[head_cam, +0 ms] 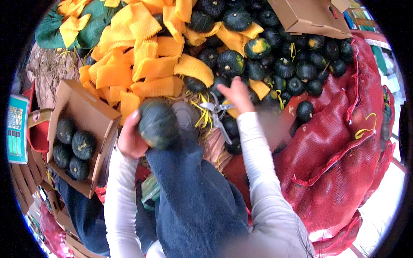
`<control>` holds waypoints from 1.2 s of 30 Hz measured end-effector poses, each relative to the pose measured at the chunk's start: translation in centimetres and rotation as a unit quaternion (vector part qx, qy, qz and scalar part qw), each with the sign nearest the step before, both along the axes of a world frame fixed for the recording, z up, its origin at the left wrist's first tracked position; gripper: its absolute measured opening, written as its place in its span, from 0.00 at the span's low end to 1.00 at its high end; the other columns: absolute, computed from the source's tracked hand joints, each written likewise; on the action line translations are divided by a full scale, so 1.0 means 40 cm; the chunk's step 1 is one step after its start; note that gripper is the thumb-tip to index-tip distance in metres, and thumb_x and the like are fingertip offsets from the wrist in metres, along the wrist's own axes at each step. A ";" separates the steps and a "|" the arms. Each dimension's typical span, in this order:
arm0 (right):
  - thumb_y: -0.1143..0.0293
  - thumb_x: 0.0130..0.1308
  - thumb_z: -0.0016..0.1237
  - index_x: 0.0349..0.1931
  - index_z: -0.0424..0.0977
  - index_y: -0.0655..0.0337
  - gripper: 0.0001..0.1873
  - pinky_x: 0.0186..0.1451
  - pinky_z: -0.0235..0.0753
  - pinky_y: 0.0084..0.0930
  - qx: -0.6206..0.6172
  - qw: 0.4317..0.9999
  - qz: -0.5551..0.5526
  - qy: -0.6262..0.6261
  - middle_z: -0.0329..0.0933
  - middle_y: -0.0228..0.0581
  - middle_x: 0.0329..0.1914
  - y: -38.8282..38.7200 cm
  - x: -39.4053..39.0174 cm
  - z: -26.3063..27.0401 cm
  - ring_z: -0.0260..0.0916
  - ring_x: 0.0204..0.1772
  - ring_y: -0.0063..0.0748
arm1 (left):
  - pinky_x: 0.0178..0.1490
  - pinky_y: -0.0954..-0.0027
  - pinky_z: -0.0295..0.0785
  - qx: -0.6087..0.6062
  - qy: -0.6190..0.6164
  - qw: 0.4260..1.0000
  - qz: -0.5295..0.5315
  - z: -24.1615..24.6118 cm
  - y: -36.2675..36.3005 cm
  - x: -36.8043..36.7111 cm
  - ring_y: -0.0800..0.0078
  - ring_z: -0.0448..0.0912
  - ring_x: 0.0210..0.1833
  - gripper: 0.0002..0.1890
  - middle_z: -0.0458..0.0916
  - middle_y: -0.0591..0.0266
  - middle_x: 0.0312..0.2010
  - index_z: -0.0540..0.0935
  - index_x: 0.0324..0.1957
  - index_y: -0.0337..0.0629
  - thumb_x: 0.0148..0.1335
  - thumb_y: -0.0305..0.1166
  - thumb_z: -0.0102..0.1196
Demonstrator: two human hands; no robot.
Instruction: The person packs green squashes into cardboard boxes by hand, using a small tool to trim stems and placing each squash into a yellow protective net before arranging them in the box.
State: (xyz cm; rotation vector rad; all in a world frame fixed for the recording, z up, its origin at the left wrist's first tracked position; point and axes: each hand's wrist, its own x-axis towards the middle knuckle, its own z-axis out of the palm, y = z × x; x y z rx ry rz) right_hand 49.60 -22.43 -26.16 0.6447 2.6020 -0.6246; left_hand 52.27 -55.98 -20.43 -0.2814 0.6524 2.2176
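Observation:
My left hand [131, 137] grips the side of a dark green kabocha squash [159, 124], which is slightly blurred and held above my knee. My right hand [238, 95] is stretched forward over the pile with its fingers apart, and I see nothing in it. Just beyond its fingertips sits a dark kabocha with a yellow-green patch [230, 63]. Beside that hand lies a pair of metal pruning shears [215, 108], blades spread and a small chain between the handles. Yellow ties [204, 111] are scattered next to the shears.
Yellow foam net sleeves [119, 69] heap up ahead on the left. At left a cardboard box [87, 100] holds several squashes, beside a weighing scale [17, 129]. Red mesh sacks [342, 154] bulge on the right. Another cardboard box [309, 19] rests over squashes at the top right.

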 end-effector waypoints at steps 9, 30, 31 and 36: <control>0.44 0.40 0.64 0.61 0.53 0.68 0.54 0.62 0.62 0.46 0.062 0.946 -0.197 0.251 0.61 0.70 0.58 0.270 -0.243 0.003 0.60 0.61 0.62 | 0.59 0.54 0.68 -0.009 -0.124 0.972 0.197 0.039 -0.104 0.156 0.59 0.74 0.54 0.29 0.75 0.54 0.51 0.70 0.56 0.37 0.67 0.53 0.36; 0.42 0.52 0.50 0.68 0.50 0.54 0.46 0.57 0.67 0.63 -0.899 0.434 -0.061 -0.030 0.51 0.57 0.68 -0.365 -0.070 0.157 0.55 0.66 0.67 | 0.42 0.39 0.74 -0.029 -0.051 0.945 0.320 0.180 -0.307 0.166 0.35 0.67 0.57 0.40 0.63 0.41 0.61 0.62 0.64 0.53 0.54 0.66 0.44; 0.42 0.53 0.49 0.68 0.50 0.55 0.46 0.57 0.67 0.63 -0.889 0.449 -0.076 -0.056 0.51 0.57 0.68 -0.393 -0.070 0.139 0.55 0.65 0.67 | 0.44 0.41 0.74 -0.082 0.006 0.946 0.315 0.183 -0.345 0.152 0.38 0.68 0.57 0.40 0.63 0.42 0.61 0.62 0.64 0.54 0.54 0.65 0.44; 0.43 0.57 0.41 0.59 0.64 0.59 0.36 0.61 0.66 0.58 -0.885 0.412 -0.149 -0.157 0.67 0.51 0.59 -0.555 -0.068 0.173 0.66 0.60 0.52 | 0.51 0.42 0.70 -0.137 0.019 0.922 0.362 0.251 -0.463 0.120 0.41 0.67 0.61 0.39 0.64 0.47 0.62 0.62 0.65 0.55 0.55 0.64 0.42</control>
